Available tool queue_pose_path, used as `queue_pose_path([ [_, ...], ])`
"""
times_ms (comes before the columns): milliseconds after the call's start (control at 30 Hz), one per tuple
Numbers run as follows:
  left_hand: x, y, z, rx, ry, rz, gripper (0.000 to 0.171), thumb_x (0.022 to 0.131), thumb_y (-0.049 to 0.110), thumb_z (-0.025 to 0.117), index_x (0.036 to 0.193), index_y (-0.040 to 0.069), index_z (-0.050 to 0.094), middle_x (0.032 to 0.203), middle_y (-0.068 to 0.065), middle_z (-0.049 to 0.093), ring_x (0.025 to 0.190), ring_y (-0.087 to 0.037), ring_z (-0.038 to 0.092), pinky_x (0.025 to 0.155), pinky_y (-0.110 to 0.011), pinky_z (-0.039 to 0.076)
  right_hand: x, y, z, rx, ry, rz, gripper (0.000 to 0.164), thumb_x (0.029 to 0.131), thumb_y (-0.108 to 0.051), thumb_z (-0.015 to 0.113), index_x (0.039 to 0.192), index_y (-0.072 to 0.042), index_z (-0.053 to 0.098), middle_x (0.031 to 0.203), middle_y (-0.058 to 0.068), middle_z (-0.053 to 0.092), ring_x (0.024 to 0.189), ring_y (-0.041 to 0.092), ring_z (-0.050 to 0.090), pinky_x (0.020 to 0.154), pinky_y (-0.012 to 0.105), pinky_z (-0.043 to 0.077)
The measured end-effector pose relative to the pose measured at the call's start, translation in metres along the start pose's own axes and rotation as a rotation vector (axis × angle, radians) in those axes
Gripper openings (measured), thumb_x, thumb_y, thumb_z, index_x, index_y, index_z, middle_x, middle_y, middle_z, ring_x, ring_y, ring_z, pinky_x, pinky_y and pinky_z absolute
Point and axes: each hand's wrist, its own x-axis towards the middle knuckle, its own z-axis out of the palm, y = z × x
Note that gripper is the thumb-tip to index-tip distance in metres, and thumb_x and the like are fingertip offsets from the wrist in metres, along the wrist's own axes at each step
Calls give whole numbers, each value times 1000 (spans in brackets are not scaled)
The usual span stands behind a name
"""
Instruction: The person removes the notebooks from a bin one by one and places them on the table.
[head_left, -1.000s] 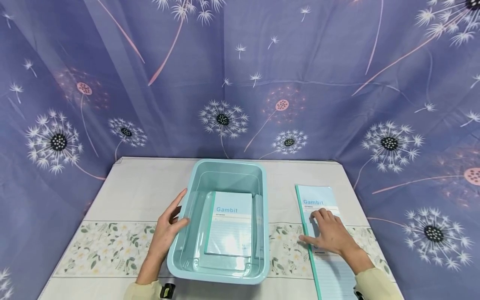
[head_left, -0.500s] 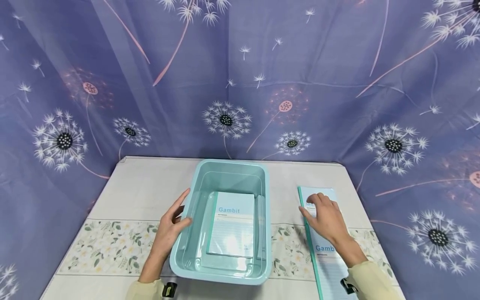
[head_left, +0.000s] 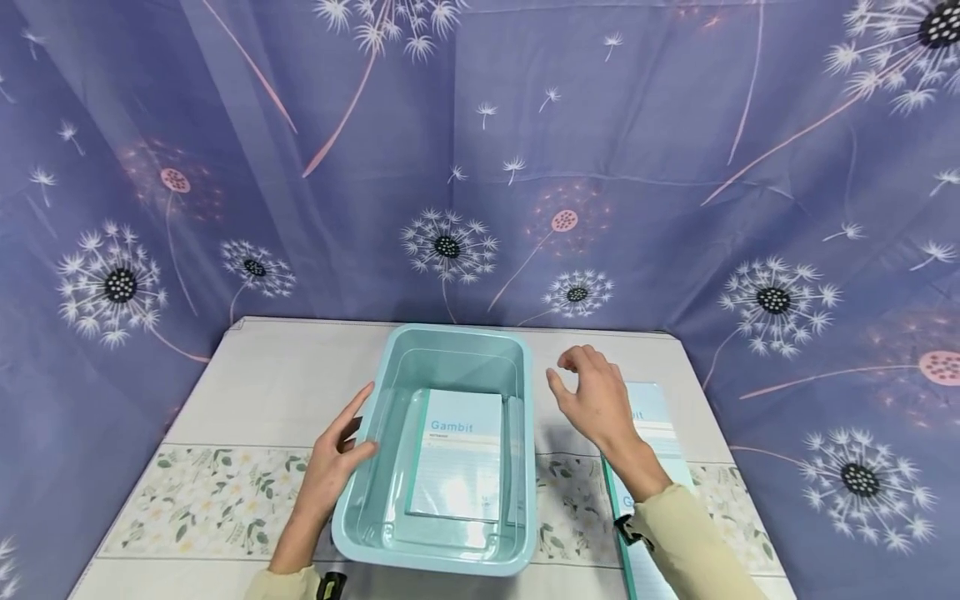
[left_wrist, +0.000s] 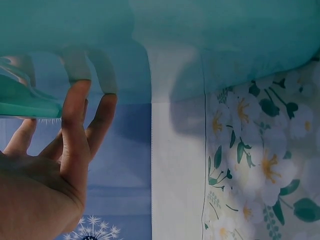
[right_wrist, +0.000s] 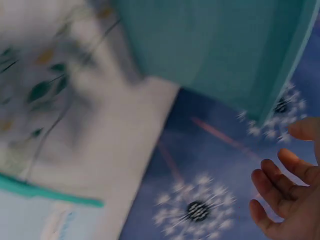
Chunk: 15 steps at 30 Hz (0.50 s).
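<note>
A light teal plastic bin (head_left: 433,560) stands on the table in the head view. My left hand (head_left: 335,463) holds its left side, thumb over the rim and fingers along the outer wall. In the left wrist view, the left hand's fingertips (left_wrist: 108,100) meet the wall just below the rim. Inside the bin lies a pale blue Gambit notebook (head_left: 456,467) with a green spine. My right hand (head_left: 597,402) is in the air just right of the bin, fingers loosely bent and holding nothing. Partly hidden beneath the right forearm lie more Gambit notebooks (head_left: 651,410) in a column.
The white table cover (head_left: 292,367) has a floral band (head_left: 217,500) across it. A purple curtain (head_left: 360,250) with dandelion prints hangs right behind and at both sides of the table.
My right hand has lifted off the notebooks on the right and moved left toward the bin, holding nothing. The left hand keeps its place on the bin's side.
</note>
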Motion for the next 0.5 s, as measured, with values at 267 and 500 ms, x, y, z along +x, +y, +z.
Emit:
queue_pose_path([
  [267,-1,0,-2,-6,4,13,80,90,3,60,158,40,42,141,-24,61,96,-24,75,69,-47,63,19,-47,-2,55,-72,-13,25,96,-29,72,110,-8,69,108,10,68,98,29,63,92,48,46],
  [500,0,0,-1,-8,2,10,79,89,4,60,158,40,43,141,-24,61,97,-30,74,69,-47,62,34,-75,0,52,-199,-13,31,99,-36,68,115,-9,68,113,8,66,98,27,62,92,47,46],
])
